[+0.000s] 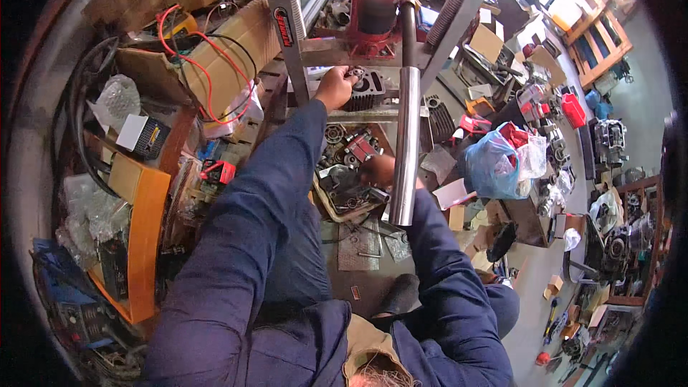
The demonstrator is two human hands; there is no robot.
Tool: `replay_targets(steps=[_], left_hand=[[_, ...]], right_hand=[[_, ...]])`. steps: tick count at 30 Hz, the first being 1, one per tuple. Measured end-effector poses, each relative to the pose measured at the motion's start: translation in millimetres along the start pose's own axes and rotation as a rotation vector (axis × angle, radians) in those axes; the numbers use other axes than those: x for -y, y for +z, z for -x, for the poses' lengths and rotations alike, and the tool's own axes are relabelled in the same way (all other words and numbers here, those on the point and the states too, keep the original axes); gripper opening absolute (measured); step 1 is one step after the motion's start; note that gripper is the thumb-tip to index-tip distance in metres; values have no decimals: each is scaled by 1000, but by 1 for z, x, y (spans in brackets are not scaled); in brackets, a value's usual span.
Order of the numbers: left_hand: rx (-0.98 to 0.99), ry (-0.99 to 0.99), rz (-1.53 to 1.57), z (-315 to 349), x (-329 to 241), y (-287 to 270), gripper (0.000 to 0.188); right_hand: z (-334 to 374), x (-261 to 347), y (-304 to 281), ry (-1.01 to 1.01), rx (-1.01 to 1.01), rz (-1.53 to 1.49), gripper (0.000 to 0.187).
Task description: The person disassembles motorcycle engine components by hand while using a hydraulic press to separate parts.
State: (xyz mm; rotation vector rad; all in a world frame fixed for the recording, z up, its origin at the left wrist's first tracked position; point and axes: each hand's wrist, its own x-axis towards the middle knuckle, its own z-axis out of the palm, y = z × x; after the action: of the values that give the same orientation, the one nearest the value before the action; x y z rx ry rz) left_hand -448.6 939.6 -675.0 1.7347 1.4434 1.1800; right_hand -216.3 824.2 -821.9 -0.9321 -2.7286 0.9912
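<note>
My left hand [335, 88] reaches under the press, its fingers closed around a small metal part [356, 72] at the near edge of a finned engine cylinder [369, 89]. The cylinder sits on the crossbar of the press. My right hand [378, 170] is lower, over a tray [331, 209] of greasy metal parts. A thick shiny steel tube [405, 150] passes in front of its wrist, and its fingers are too dark to make out. A red part [360, 148] lies beside that hand.
A red bottle jack [374, 11] stands between the grey press uprights [284, 21]. At left are a cardboard box [215, 50] with red and black cables and an orange wooden box [147, 244]. A blue plastic bag [491, 166] and scattered engine parts lie to the right.
</note>
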Motion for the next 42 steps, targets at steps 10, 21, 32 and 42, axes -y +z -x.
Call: replay_targets(steps=[10,21,32,42], left_hand=[[177,112,-50,-2,-48,21,29],[131,190,-348,0,-34,25,29],[211,211,-468,1,-46,20,38],[187,238,-663,4,-37,9,40]], right_hand=[[-4,30,-135,248,-859,-904,45],[-47,20,-134,278,-942,-708,49],[-44,25,-132,170,-959,-389,49],[2,-27,-80,370,-431,-307,32]])
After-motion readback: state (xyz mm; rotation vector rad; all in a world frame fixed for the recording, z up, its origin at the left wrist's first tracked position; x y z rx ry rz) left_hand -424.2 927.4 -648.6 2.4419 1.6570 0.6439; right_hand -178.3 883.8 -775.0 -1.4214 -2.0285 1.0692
